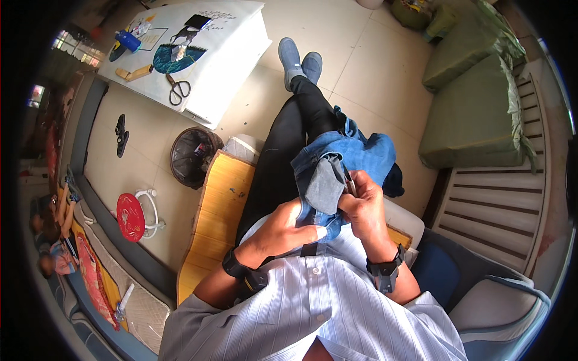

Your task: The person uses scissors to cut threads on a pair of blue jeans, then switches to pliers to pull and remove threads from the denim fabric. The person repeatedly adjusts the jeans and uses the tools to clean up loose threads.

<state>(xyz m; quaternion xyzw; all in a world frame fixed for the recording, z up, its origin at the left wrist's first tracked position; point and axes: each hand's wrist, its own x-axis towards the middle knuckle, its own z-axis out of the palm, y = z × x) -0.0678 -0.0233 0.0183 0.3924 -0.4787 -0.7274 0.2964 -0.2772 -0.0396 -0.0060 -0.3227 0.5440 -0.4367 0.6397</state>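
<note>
A pair of blue denim trousers or similar denim garment (367,150) lies bunched over my lap, with a paler grey inner side of the cloth (325,185) folded outward. My left hand (278,233) is closed on the near edge of the denim, thumb pressed on top. In my right hand (366,207) is a slim tool (350,184) with a dark tip and a reddish part; its exact kind is hard to make out. The right fingers bend round it close against the cloth, and its lower end is hidden by them.
Ahead on the left, a white table (223,66) bears large scissors (178,90) and a blue bottle-like object (127,41). Below it stand a dark waste bin (188,162) and a red-topped stool (130,218). Green-covered cushions (472,123) and a slatted bench (487,204) line the right.
</note>
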